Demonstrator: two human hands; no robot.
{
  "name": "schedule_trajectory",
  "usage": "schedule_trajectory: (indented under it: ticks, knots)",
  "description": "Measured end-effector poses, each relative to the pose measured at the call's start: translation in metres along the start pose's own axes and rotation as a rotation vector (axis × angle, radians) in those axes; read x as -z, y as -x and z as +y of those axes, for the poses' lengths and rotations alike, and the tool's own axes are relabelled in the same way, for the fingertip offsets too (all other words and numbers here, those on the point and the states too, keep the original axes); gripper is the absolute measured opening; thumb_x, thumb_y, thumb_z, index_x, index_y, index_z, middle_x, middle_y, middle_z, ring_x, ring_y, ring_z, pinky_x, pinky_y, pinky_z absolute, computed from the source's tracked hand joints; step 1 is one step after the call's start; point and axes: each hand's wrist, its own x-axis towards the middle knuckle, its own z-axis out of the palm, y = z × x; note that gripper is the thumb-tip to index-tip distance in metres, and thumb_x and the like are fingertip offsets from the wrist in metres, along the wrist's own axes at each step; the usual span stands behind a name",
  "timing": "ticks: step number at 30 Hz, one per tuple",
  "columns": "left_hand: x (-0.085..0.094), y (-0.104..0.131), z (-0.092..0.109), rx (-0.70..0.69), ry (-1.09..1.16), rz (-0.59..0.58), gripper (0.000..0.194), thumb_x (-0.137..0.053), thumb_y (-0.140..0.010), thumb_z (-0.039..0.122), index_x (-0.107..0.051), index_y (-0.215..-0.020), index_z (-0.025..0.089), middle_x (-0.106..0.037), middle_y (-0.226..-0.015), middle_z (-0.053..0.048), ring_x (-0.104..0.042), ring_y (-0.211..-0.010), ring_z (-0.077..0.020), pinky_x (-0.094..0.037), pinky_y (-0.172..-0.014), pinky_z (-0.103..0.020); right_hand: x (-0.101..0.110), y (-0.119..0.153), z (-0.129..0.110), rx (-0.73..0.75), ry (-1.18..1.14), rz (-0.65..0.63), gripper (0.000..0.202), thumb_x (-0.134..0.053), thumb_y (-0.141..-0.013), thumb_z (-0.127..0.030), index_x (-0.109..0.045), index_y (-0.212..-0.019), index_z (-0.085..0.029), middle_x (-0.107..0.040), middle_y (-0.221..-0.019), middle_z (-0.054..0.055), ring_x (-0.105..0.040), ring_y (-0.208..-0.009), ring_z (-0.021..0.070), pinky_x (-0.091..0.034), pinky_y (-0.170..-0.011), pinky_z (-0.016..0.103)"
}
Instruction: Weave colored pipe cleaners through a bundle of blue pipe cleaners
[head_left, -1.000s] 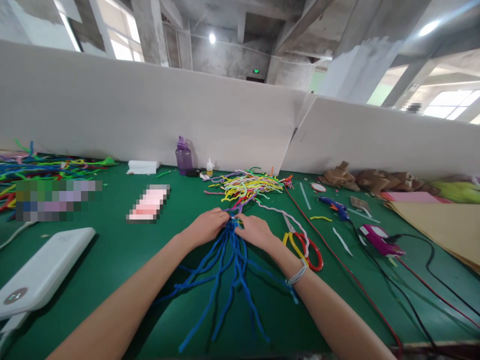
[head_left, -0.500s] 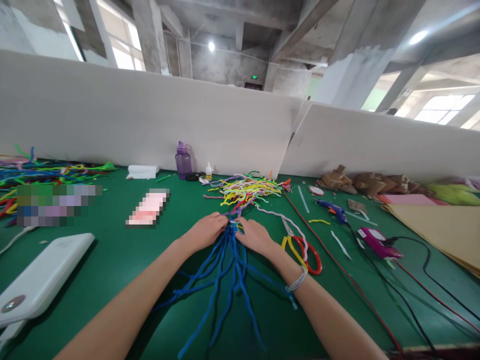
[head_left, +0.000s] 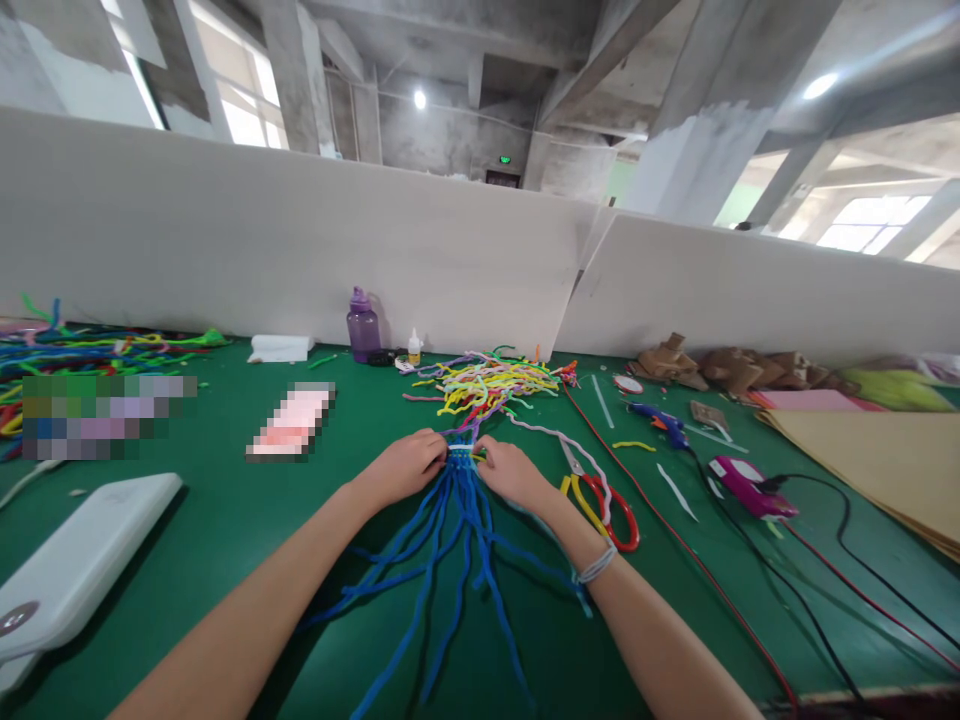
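Observation:
A small woven piece of blue pipe cleaners (head_left: 460,468) lies at the middle of the table, its long loose ends fanned toward me. A white strip crosses its far edge. My left hand (head_left: 409,466) is closed on the piece's left edge, fingertips pressed together. On the opposite edge, my right hand (head_left: 516,472) has its thumb and fingers pinched. The exact grip of both is partly hidden. Just beyond lies a heap of yellow, pink and other coloured pipe cleaners (head_left: 491,385). Scissors with red and yellow handles (head_left: 583,500) rest beside my right forearm, under a pale pink pipe cleaner.
On the left are a white power bank (head_left: 97,560) and more pipe cleaners (head_left: 112,345). A purple bottle (head_left: 364,330) and a small glue bottle (head_left: 414,347) stand by the white partition (head_left: 300,240). To the right lie a blue glue gun (head_left: 660,420), cords and brown paper (head_left: 862,450).
My hands have drawn slightly apart, so more of the woven piece and its white strip shows between them. The whole view has shifted a little.

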Motion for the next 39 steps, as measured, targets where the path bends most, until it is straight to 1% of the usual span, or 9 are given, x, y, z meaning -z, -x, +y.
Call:
schedule_trajectory:
  ticks: [5, 11, 14, 19, 25, 32, 39]
  knots:
    - [-0.001, 0.0, -0.001, 0.002, 0.018, 0.003, 0.011, -0.045, -0.088, 0.013, -0.055, -0.086, 0.018, -0.059, -0.087, -0.005, -0.053, -0.089, -0.0187, -0.044, -0.08, -0.03, 0.004, 0.0, 0.002, 0.061, -0.058, -0.01, 0.024, -0.05, -0.077, -0.015, -0.059, -0.099, -0.02, -0.054, -0.064, -0.003, -0.049, -0.061, 0.0131, -0.027, -0.056, 0.022]
    - [-0.001, -0.001, -0.002, 0.005, 0.04, 0.002, 0.01, -0.046, -0.087, 0.012, -0.054, -0.084, 0.018, -0.059, -0.088, -0.004, -0.054, -0.09, -0.0186, -0.044, -0.081, -0.03, 0.004, -0.002, 0.008, 0.102, -0.116, -0.032, 0.028, -0.054, -0.073, -0.013, -0.06, -0.099, -0.018, -0.048, -0.058, -0.006, -0.046, -0.056, 0.0108, -0.027, -0.054, 0.02]
    - [-0.001, -0.001, -0.002, 0.008, 0.046, 0.004, 0.01, -0.046, -0.085, 0.012, -0.053, -0.083, 0.018, -0.059, -0.088, -0.004, -0.054, -0.09, -0.0186, -0.044, -0.081, -0.03, 0.004, -0.003, 0.009, 0.111, -0.128, -0.033, 0.026, -0.055, -0.072, -0.013, -0.06, -0.098, -0.017, -0.05, -0.06, -0.006, -0.047, -0.057, 0.0106, -0.028, -0.053, 0.02]
    - [0.0, -0.001, -0.001, 0.013, 0.048, 0.01, 0.009, -0.047, -0.085, 0.012, -0.053, -0.082, 0.018, -0.059, -0.088, -0.004, -0.053, -0.09, -0.0182, -0.044, -0.081, -0.03, 0.008, -0.002, 0.007, 0.121, -0.119, -0.058, 0.014, -0.059, -0.071, -0.014, -0.062, -0.084, -0.017, -0.053, -0.062, -0.004, -0.049, -0.058, 0.0098, -0.031, -0.055, 0.019]
    - [0.0, -0.001, 0.0, 0.018, 0.045, 0.013, 0.01, -0.046, -0.085, 0.012, -0.053, -0.082, 0.018, -0.059, -0.087, -0.004, -0.053, -0.089, -0.0185, -0.044, -0.08, -0.03, 0.006, -0.001, 0.003, 0.084, -0.047, -0.036, 0.012, -0.05, -0.077, -0.014, -0.062, -0.079, -0.017, -0.06, -0.068, -0.001, -0.051, -0.062, 0.011, -0.03, -0.057, 0.02]
    - [-0.002, -0.002, 0.001, 0.03, 0.033, 0.017, 0.009, -0.047, -0.084, 0.012, -0.053, -0.083, 0.018, -0.058, -0.086, -0.004, -0.052, -0.088, -0.0191, -0.044, -0.08, -0.031, -0.002, -0.005, 0.003, 0.004, 0.048, -0.01, 0.012, -0.05, -0.079, -0.02, -0.062, -0.08, -0.018, -0.063, -0.073, 0.002, -0.052, -0.066, 0.0135, -0.027, -0.057, 0.023]
    - [-0.002, -0.005, 0.003, 0.039, 0.019, 0.017, 0.009, -0.047, -0.083, 0.011, -0.052, -0.08, 0.018, -0.056, -0.083, -0.004, -0.052, -0.085, -0.019, -0.044, -0.077, -0.03, -0.001, -0.01, 0.004, -0.044, 0.077, -0.044, 0.013, -0.05, -0.081, -0.023, -0.062, -0.084, -0.019, -0.065, -0.078, 0.002, -0.055, -0.069, 0.014, -0.026, -0.055, 0.022]
